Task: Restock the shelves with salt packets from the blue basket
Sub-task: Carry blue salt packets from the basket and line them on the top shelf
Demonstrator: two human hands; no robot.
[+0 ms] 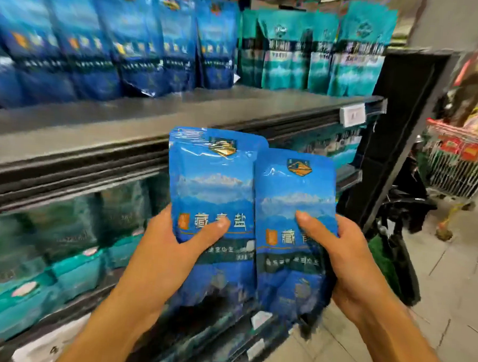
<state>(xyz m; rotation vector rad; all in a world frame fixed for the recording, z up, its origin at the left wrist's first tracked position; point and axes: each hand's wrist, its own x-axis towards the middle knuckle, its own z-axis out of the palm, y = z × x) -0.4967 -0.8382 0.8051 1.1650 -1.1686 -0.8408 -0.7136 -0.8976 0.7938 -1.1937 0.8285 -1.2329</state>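
While both arms reach out toward the shelving, each hand grips one glossy blue salt packet upright: the left hand (173, 249) clamps the left salt packet (212, 185) with its thumb across the front, and the right hand (339, 255) clamps the right salt packet (294, 211) the same way. The two flat, crinkly plastic pouches overlap at their inner edges, each printed with mountains and a gold badge near the top. Above and beyond the hands, a grey metal shelf (180, 114) carries standing dark blue pouches (106, 41) and, further right, teal pouches (316, 52). Below the left hand lie more teal packets (48, 254). Well off beyond the right hand stands a red-rimmed wire shopping cart (460, 162) on the tiled floor (448, 288).
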